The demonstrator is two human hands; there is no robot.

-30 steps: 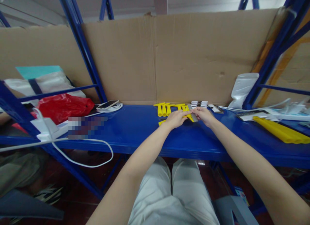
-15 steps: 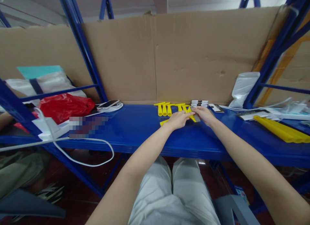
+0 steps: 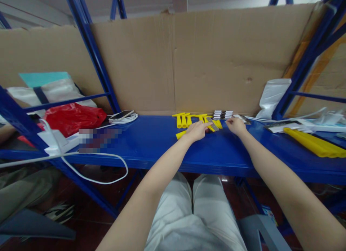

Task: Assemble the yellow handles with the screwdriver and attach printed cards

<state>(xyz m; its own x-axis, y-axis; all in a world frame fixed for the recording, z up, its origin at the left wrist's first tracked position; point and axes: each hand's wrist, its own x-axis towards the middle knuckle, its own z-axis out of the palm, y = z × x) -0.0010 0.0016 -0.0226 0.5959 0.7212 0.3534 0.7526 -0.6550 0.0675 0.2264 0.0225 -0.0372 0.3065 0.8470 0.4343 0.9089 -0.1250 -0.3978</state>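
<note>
My left hand (image 3: pixel 196 131) is closed around the handle of a yellow scraper (image 3: pixel 180 135). The handle's end sticks out on the left side of the hand, and a grey flat blade shows past the fingers on the right. To the right, my right hand (image 3: pixel 236 126) is apart from the scraper, its fingers pinched together near the table surface. What they hold, if anything, is too small to make out. Several yellow T-shaped scraper handles (image 3: pixel 189 121) lie in a row behind my left hand. Beyond and between the hands sits a stack of small white packs with dark bands (image 3: pixel 223 114).
Cardboard (image 3: pixel 211 63) walls off the back of the blue table (image 3: pixel 156 142). At right lie long yellow pieces (image 3: pixel 313 142); a white bag (image 3: pixel 274 99) leans near the post. On the left are a phone (image 3: pixel 122 115), white cables and a red bag (image 3: pixel 75 115). Another person sits far left.
My right hand has let go of the scraper's blade end and moved right, away from it. My left hand still grips the scraper, whose blade is now more exposed.
</note>
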